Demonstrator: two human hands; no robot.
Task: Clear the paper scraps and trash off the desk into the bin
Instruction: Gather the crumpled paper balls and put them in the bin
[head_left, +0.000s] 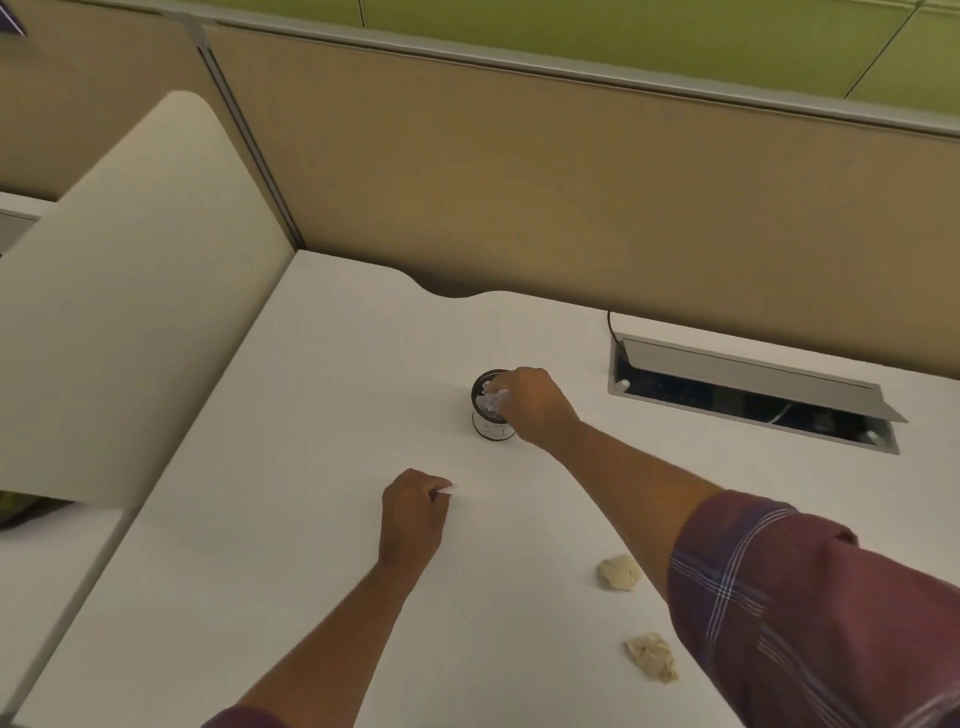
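Observation:
A small round bin, black-rimmed with a white wall, stands mid-desk. My right hand reaches over its mouth, fingers closed on a crumpled white paper scrap at the bin's opening. My left hand rests on the white desk in front of the bin, fingers curled, pinching a small white paper scrap at the fingertips. Two crumpled beige paper balls lie at the near right: one beside my right forearm, the other closer to me.
An open cable hatch with a raised grey lid is sunk into the desk at the right, a black cable beside it. Tan partition panels wall the back; a cream side divider stands on the left.

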